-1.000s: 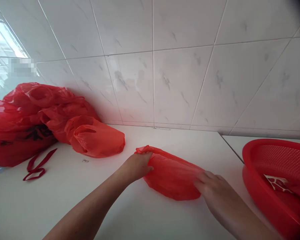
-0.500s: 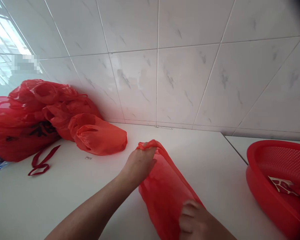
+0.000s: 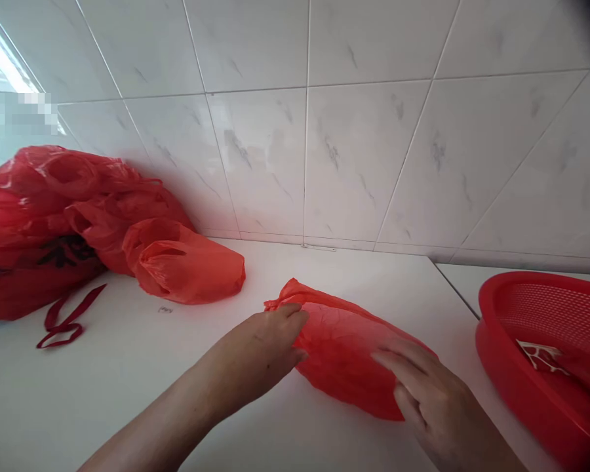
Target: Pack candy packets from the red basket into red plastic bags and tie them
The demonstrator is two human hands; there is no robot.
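A translucent red plastic bag [image 3: 354, 354] lies on the white tabletop, stretched between my two hands. At its left end, my left hand [image 3: 270, 347] rests over the gathered mouth, thumb apart from the fingers and fingertips pointing right. Loose plastic pokes out behind those fingers. My right hand [image 3: 432, 393] is open at the bag's right end, its fingers stretched along the plastic and slightly blurred. What the bag holds cannot be made out.
An orange-red bag bundle [image 3: 191, 265] sits to the left, against a large heap of red bags [image 3: 78, 203]. A dark red ribbon loop [image 3: 71, 324] lies before them. At right stands a red plastic basket [image 3: 501, 373]; behind rises a tiled wall [image 3: 354, 157].
The bag has swung from pointing toward me to lying more sideways, its far end now to the right. My right hand has opened from a curled grip; my left has loosened and lowered.
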